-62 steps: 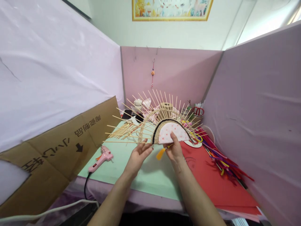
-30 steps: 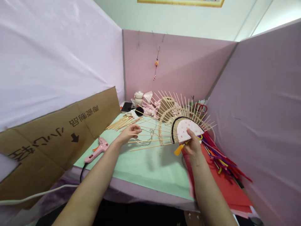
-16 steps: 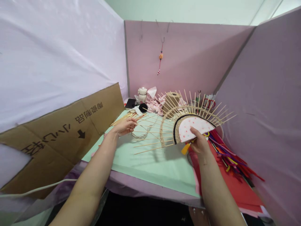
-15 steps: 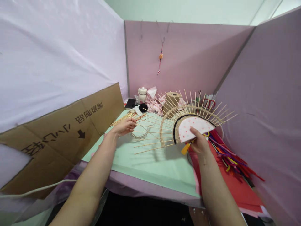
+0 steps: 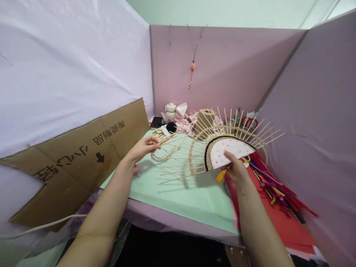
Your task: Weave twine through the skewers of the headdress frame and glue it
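Observation:
My right hand [image 5: 236, 167] grips the lower edge of a half-round fan [image 5: 231, 149], its thumb on the white, red-dotted face. Black and tan bands edge that face, and thin sticks radiate outward through a woven twine arc [image 5: 191, 152]. A yellow tassel [image 5: 220, 176] hangs under the fan. Left of the sticks, my left hand [image 5: 144, 146] is closed, fingertips pinched together near the stick ends; what they hold, if anything, is too small to name. Beneath it, loose twine [image 5: 164, 157] lies on the pale green table [image 5: 180, 200].
Cardboard [image 5: 83, 163] leans along the left wall. At the back stand a white jar [image 5: 170, 111], a brown roll [image 5: 205, 118], pink cloth [image 5: 185, 123] and red-handled scissors [image 5: 250, 123]. Coloured pipe cleaners [image 5: 274, 185] lie on red sheets [image 5: 289, 230] at the right.
My left hand has shifted slightly left relative to the fan. The fan stays in my right hand. The whole view has moved a little.

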Available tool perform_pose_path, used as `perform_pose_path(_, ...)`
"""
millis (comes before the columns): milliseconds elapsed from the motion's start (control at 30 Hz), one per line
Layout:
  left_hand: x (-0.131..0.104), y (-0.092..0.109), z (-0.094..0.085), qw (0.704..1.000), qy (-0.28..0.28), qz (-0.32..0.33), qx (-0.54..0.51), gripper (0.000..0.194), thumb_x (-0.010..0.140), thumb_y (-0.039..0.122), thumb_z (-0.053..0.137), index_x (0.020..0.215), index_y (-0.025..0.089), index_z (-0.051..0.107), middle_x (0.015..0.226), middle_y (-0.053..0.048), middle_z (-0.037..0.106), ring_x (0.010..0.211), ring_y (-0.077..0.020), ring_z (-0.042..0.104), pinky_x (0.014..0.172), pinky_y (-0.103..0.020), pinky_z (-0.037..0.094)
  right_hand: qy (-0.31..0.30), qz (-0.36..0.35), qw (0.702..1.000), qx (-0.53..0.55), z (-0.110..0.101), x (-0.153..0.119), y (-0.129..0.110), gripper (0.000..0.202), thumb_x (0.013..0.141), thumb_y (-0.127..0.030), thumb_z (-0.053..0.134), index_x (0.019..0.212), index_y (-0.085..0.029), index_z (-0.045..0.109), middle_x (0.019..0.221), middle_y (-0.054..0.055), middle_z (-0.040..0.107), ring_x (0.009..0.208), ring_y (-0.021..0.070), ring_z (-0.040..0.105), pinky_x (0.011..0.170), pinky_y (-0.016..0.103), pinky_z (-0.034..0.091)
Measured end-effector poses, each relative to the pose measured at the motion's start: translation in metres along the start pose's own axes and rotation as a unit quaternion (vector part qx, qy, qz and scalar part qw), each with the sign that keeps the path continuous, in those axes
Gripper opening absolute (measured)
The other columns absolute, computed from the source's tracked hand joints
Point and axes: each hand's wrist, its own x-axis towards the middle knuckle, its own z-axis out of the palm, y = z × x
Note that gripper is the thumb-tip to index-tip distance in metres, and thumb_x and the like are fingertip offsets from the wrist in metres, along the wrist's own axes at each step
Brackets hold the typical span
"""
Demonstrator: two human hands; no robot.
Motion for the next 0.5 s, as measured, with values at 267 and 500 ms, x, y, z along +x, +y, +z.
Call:
perform_pose_path(267,0.015,-0.023,0.01,0.998,0.007,-0.003,-0.057,0.037,0.058,0.028,0.08,0.083,0.016,0.056,0.07,-0.001,0.064,0.055,-0.0073,0.051,0.052,-0.021,0.034,-0.004,0.011,1.0,0.016,0.0,-0.003,-0.004,0.022,0.065,-0.014,0.074,0.085,-0.017,0.065,0.061,-0.004,0.07,0.039,0.0121,0.059,0.028,0.019,0.042)
perform_pose_path(500,0.028,-0.031,0.081,0.994,0.022,0.006,-0.103,0.026,0.068,0.033,0.069,0.081,0.019,0.051,0.066,0.004,0.059,0.048,-0.0052,0.038,0.048,-0.023,0.026,-0.013,0.069,0.996,0.056,0.022,-0.013,0.011,0.024,0.066,-0.014,0.073,0.088,-0.019,0.065,0.072,-0.001,0.075,0.055,0.0158,0.069,0.045,0.023,0.057)
